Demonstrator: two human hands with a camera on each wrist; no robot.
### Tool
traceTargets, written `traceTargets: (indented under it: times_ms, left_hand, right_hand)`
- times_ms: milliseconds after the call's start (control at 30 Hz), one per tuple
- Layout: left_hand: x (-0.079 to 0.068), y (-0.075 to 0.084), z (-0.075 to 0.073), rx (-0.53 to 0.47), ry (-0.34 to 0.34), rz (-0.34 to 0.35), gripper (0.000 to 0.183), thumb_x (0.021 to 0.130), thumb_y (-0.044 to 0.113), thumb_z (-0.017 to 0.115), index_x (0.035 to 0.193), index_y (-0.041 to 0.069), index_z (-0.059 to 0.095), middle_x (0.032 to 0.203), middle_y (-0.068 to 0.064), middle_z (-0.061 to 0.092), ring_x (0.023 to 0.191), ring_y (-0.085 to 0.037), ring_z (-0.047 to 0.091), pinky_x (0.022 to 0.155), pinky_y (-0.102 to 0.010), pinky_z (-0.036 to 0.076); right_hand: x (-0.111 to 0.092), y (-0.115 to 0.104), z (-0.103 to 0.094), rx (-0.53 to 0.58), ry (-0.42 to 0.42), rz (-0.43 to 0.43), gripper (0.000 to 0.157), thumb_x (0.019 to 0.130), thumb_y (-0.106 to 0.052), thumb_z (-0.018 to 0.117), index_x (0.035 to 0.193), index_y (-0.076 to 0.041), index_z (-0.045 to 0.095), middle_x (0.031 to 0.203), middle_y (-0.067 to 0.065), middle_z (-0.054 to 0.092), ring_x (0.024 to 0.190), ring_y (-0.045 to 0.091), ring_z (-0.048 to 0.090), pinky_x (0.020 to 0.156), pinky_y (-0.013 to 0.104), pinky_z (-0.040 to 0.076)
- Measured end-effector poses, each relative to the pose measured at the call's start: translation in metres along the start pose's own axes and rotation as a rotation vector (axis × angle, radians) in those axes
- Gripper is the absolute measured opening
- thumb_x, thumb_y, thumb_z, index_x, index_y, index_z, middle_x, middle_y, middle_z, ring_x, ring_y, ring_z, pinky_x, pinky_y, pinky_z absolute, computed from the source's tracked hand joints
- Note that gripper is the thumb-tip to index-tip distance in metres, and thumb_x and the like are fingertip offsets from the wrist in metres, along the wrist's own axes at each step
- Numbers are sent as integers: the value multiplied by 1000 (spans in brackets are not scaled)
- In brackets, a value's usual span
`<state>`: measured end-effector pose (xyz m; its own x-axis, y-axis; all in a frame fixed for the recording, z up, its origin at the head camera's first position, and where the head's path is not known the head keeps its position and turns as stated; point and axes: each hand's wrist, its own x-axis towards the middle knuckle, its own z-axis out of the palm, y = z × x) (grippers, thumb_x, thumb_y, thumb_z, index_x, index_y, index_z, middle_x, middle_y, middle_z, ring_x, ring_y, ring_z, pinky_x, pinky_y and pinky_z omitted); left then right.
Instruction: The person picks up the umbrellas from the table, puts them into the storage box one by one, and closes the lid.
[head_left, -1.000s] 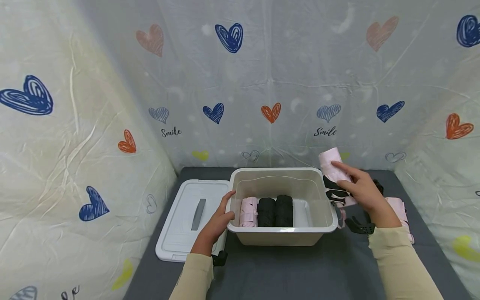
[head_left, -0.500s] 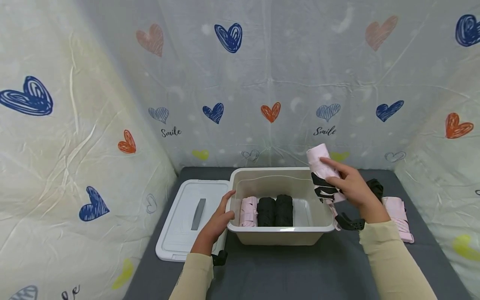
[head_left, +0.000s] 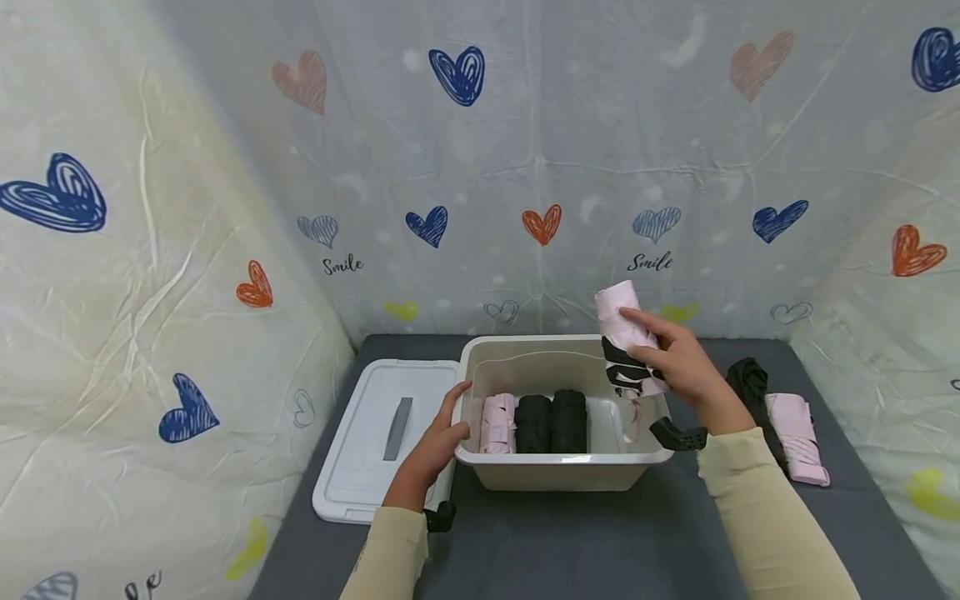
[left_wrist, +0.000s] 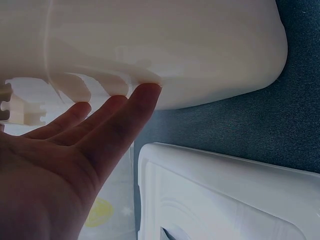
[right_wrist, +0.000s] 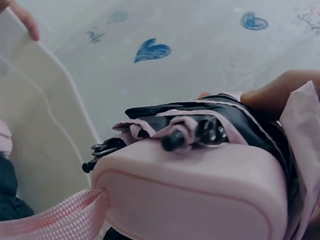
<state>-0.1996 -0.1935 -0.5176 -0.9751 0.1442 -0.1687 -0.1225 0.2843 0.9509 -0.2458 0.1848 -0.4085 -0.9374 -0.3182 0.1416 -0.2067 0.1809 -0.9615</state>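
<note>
My right hand (head_left: pixel 690 367) holds a folded pink umbrella (head_left: pixel 621 317) with black trim, tilted above the right part of a beige plastic bin (head_left: pixel 558 475). In the right wrist view, the umbrella's pink handle end (right_wrist: pixel 190 195), its rib tips and a woven wrist strap (right_wrist: pixel 60 217) show. Inside the bin, a pink folded umbrella (head_left: pixel 497 425) and two black ones (head_left: pixel 568 422) lie side by side toward the left. My left hand (head_left: pixel 431 450) rests at the bin's left rim; in the left wrist view its straight fingers (left_wrist: pixel 122 122) touch the outer wall.
A white lid (head_left: pixel 360 450) with a grey handle lies left of the bin on the dark grey table (head_left: pixel 555 550). Right of my right forearm lie a black folded umbrella (head_left: pixel 748 383) and a pink one (head_left: pixel 797 437). A heart-patterned curtain (head_left: pixel 540 167) encloses the table's back and sides.
My right hand has carried the pink umbrella leftward, from beside the bin's right rim to above its right part. The black umbrella on the right is now more exposed. My left hand has stayed put.
</note>
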Motion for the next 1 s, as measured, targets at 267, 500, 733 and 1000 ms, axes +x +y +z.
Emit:
traceTargets:
  times_ms: [267,500,733,1000]
  left_hand:
    - [-3,9,-1,1,-20,-28,78,83,4,42,151,34,20,158,-14,19,133,-40,32,96,-52,39]
    - [-19,34,-1,13,-43,-14,77,83,2,42,153,26,20,157,-19,20,129,-36,36,97,-50,39]
    - [-21,35,-1,17,-38,-23,77,84,3,42,153,27,20,158,-18,19,130,-37,35,94,-48,41]
    - [-20,32,-1,9,-42,-20,77,84,3,42,153,27,19,158,-17,18,130,-37,34,95,-51,40]
  right_hand:
    - [12,17,12,-94,-20,94,56,92,-8,59,146,-14,45,150,20,35,113,32,44,81,23,45]
    - [17,29,22,-157,-50,142,55,91,-8,60,144,-16,48,153,21,32,117,33,43,86,33,44]
    - [19,40,30,-194,-85,163,56,87,-6,61,142,-13,50,151,22,34,111,33,46,82,32,44]
    - [16,50,34,-197,-128,231,57,86,-6,60,142,-14,51,145,23,40,107,31,47,79,31,44]
